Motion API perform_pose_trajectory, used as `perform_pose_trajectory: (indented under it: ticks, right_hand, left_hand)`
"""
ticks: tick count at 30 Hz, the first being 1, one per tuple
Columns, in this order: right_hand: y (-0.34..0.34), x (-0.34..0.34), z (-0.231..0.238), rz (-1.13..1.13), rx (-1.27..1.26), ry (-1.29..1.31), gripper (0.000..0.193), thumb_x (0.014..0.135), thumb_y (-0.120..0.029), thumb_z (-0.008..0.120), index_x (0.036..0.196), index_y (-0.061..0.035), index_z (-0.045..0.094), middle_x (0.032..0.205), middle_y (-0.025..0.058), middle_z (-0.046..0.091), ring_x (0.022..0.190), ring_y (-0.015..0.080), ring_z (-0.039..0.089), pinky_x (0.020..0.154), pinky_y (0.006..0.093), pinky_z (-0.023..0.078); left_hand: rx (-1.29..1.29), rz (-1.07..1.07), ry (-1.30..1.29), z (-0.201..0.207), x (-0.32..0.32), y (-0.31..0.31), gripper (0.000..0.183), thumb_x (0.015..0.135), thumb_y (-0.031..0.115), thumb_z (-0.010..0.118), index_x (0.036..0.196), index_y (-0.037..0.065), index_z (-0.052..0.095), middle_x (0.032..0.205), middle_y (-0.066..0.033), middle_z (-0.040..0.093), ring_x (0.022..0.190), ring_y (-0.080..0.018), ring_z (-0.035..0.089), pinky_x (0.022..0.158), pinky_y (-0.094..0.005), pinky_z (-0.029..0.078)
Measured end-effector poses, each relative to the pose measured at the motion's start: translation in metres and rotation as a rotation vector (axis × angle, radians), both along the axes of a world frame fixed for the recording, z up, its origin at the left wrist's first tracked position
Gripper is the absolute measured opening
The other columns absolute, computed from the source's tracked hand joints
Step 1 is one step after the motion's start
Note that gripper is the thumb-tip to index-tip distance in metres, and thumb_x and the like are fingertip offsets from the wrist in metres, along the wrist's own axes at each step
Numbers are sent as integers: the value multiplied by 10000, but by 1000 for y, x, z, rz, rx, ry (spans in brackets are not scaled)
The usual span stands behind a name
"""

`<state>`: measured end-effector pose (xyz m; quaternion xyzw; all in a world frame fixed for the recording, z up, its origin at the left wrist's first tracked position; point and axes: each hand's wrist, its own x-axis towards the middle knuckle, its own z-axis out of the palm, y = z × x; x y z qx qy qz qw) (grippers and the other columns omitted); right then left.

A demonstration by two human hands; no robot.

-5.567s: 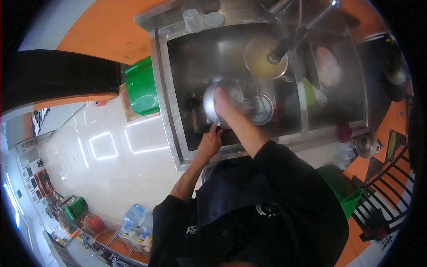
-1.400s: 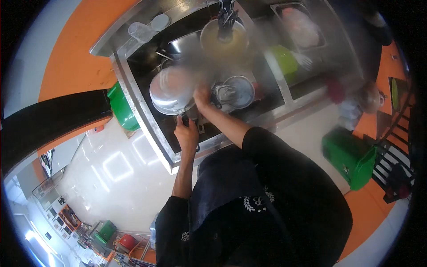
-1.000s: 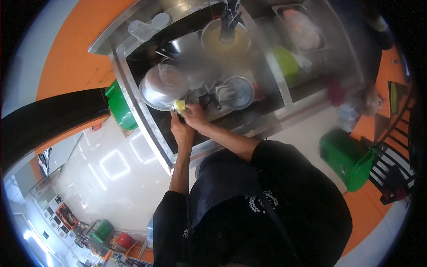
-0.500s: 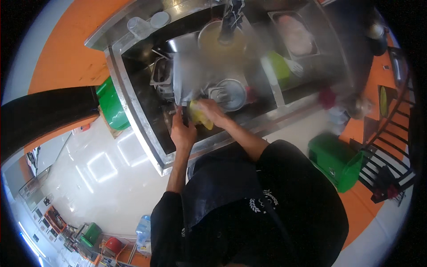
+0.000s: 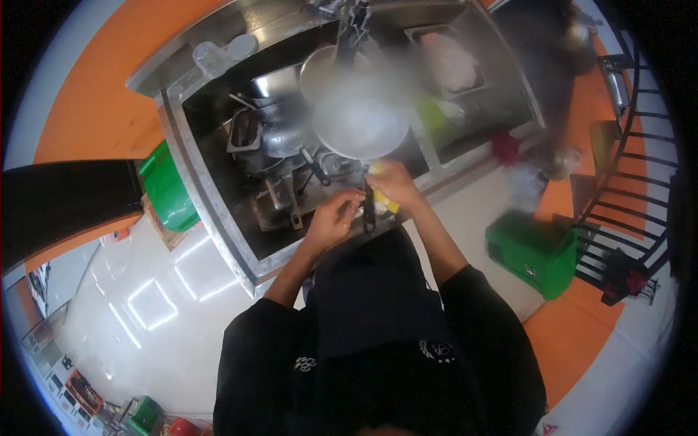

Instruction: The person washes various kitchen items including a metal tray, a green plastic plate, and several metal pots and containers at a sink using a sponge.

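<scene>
A round, shiny pan (image 5: 360, 132) hangs over the sink, its dark handle (image 5: 369, 211) pointing toward me. The fingertips of my left hand (image 5: 333, 220) are closed at the left side of that handle. My right hand (image 5: 393, 183) presses a yellow sponge (image 5: 385, 201) against the handle from the right; the fingers partly hide the sponge. Left of the pan lie several used metal pans and containers, among them a steel saucepan (image 5: 282, 139) with a black handle. A blurry haze covers the pan's far side.
Under the tap (image 5: 352, 33) stands a large pot (image 5: 314, 73), partly hidden. A steel tray with pale pink contents (image 5: 449, 64) is at the far right, near a green item (image 5: 430, 116). Clear plastic tubs (image 5: 211, 58) sit on the sink's back ledge. Green bins (image 5: 169, 185) flank the sink.
The pan now lies across the sink's middle with its handle toward me. Both hands have moved right along the sink, the yellow sponge with the right one. The saucepan at left shows more fully.
</scene>
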<state>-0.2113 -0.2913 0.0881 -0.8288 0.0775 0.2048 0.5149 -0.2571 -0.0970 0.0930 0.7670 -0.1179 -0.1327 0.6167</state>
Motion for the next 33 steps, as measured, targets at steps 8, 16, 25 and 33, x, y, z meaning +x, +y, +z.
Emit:
perform_pose_trajectory:
  ticks: [8, 16, 25, 33]
  right_hand:
    - [-127, 2, 57, -37, 201, -18, 276, 753, -43, 611, 1023, 15, 620, 819, 12, 617, 736, 81, 539, 676, 253, 453]
    - [-247, 102, 20, -167, 9, 152, 246, 789, -125, 622, 1000, 2, 610, 807, 35, 622, 715, 104, 566, 570, 251, 445]
    - [-279, 151, -187, -271, 346, 648, 213, 836, -222, 583, 956, -46, 569, 747, 49, 570, 622, 168, 542, 539, 325, 461]
    - [-248, 147, -259, -158, 240, 595, 489, 775, -265, 670, 1176, -32, 516, 977, 96, 601, 810, 253, 574, 725, 376, 473]
  left_hand:
    - [-84, 622, 384, -178, 67, 36, 249, 872, 166, 544, 1063, 6, 541, 925, -80, 632, 860, -176, 591, 770, -275, 461]
    - [200, 824, 872, -221, 122, 15, 282, 771, 243, 552, 871, -19, 580, 737, -102, 587, 634, -204, 573, 554, -345, 433]
    - [820, 687, 636, -156, 140, -3, 465, 818, 372, 587, 1002, -56, 577, 938, -249, 619, 903, -389, 603, 758, -440, 459]
    - [917, 545, 523, -124, 89, 36, 441, 818, 353, 598, 1059, -15, 582, 920, -254, 628, 896, -406, 604, 752, -462, 458]
